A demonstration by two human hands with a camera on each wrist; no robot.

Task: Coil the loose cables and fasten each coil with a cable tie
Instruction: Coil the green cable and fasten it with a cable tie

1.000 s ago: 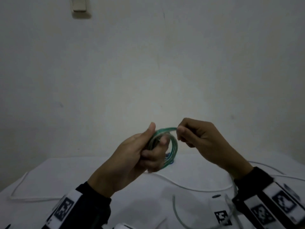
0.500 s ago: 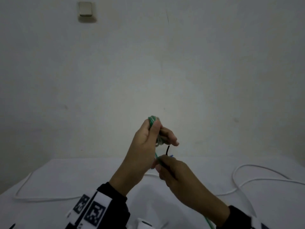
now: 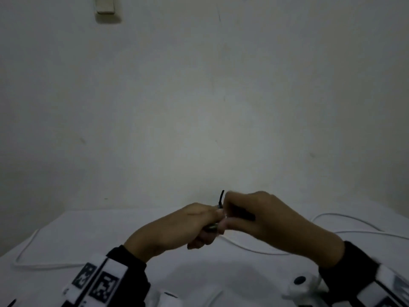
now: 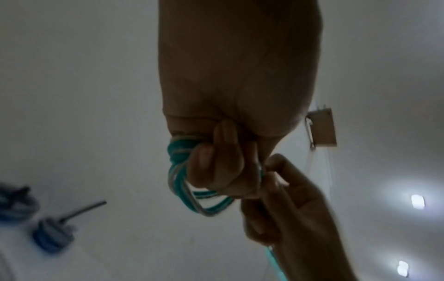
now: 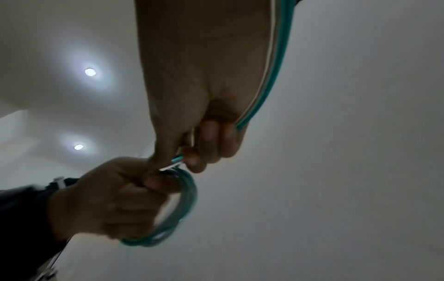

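My left hand (image 3: 194, 222) grips a coil of green-and-white cable (image 4: 180, 176), its fingers curled through the loops; the coil is almost hidden in the head view. My right hand (image 3: 245, 216) meets it from the right, thumb and fingers pinching the cable (image 5: 177, 158) right at the coil (image 5: 187, 194). A loose length of the same cable (image 5: 271, 66) runs back along the right palm. The thin black tip of a cable tie (image 3: 221, 197) sticks up between the two hands. Both hands hover above the white table (image 3: 137, 229).
White cables lie on the table at the right (image 3: 345, 218) and the left (image 3: 28, 247). A white device with a dark button (image 3: 301, 282) sits near my right wrist. Blurred blue bundles (image 4: 52, 235) lie on the table in the left wrist view.
Both hands have dropped lower. The left hand has tipped from upright to level with the coil. The right hand has come up from under it to its right side.
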